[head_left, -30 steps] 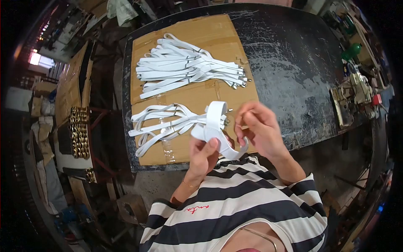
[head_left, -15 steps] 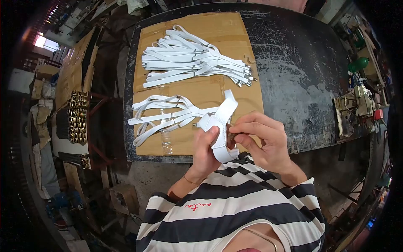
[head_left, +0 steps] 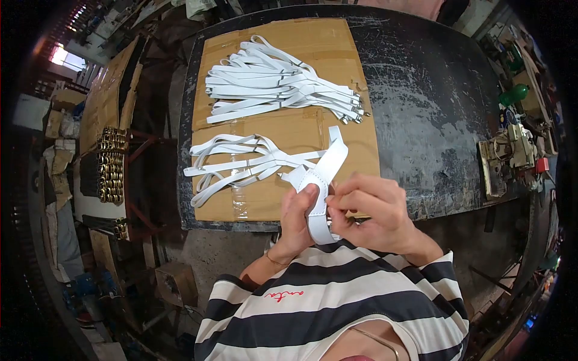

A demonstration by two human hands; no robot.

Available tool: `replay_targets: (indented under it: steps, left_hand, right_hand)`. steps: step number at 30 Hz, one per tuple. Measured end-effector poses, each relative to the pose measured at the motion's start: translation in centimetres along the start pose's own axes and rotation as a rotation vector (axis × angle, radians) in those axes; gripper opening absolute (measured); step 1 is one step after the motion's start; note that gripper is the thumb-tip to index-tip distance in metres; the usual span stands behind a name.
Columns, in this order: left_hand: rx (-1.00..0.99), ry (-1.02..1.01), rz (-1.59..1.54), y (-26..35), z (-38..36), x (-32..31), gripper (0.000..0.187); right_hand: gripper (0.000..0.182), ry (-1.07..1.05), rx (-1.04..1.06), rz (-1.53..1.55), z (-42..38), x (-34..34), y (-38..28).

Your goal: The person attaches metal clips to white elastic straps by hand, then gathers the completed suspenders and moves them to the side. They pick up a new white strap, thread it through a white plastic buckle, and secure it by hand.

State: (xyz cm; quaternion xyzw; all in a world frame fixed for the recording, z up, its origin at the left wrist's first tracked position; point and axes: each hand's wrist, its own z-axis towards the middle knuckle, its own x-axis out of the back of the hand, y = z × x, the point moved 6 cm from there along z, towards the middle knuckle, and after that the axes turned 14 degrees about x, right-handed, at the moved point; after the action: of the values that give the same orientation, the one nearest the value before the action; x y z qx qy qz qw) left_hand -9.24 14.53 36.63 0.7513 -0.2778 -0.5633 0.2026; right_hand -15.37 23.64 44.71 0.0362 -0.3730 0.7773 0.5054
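Observation:
My left hand is closed around a pair of white suspenders, its thumb pressed on the stitched patch where the straps meet. One wide strap rises above the hand and bends over, while another loops down below it. At the patch's right edge, my right hand has thumb and fingers pinched together; what sits between the fingertips is hidden. Just left of the hands, a small bunch of white suspenders lies on the cardboard sheet.
A larger pile of white suspenders with metal clips lies at the cardboard's far side. Under the cardboard is a scuffed black table. A machine stands at the right edge. Brass-coloured hardware is stacked on a side bench at left.
The held suspenders have turned a little, with the upper strap shifting right and the lower loop dropping slightly. My right fingers have curled in more and moved slightly down along the patch's edge.

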Motion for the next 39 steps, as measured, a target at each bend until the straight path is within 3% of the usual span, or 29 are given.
replay_targets:
  steps: [2, 3, 6, 8, 12, 15, 20, 27, 30, 32, 39]
  left_hand:
    - [-0.029, 0.187, 0.101, 0.1, -0.4, 0.9, 0.038]
    - [-0.030, 0.187, 0.100, -0.1, -0.5, 1.1, 0.038]
    - [0.024, 0.068, -0.069, -0.9, -0.2, 1.3, 0.042]
    - [0.083, -0.121, -0.107, -1.0, 0.1, 0.1, 0.047]
    - [0.120, 0.115, -0.152, -1.6, 0.2, 0.2, 0.052]
    - [0.095, 0.043, -0.111, -1.3, 0.1, 0.3, 0.051]
    - [0.099, 0.016, -0.076, -0.9, 0.0, 0.1, 0.050]
    - [0.031, 0.056, -0.012, -1.0, 0.0, -0.1, 0.045]
    - [0.035, 0.103, -0.002, -1.7, 0.0, 1.2, 0.046]
    - [0.052, 0.088, 0.020, -2.0, -0.1, 1.5, 0.050]
    - [0.021, 0.099, 0.010, -1.8, 0.0, 1.2, 0.045]
  right_hand:
    - [0.015, -0.013, 0.061, 0.014, -0.1, -0.5, -0.4]
    - [0.015, -0.014, 0.063, 0.014, -0.1, -0.5, -0.5]
    - [0.013, -0.086, -0.027, 0.136, -0.2, -0.5, -0.2]
    - [0.014, -0.151, -0.148, 0.358, -0.2, -0.8, 0.1]
    - [0.015, -0.048, -0.123, 0.314, -0.7, -0.6, 0.2]
    - [0.017, -0.076, -0.263, 0.259, -1.1, -0.6, 0.3]
    - [0.015, -0.118, -0.117, 0.201, -0.9, -0.6, -0.4]
    - [0.015, -0.068, -0.131, 0.189, -1.3, -1.1, 0.2]
    - [0.015, 0.008, -0.215, 0.172, -2.0, -1.6, 1.1]
    - [0.014, 0.169, -0.270, 0.196, -2.6, -1.4, 1.9]
    - [0.013, 0.098, -0.186, 0.173, -1.9, -0.9, 1.1]
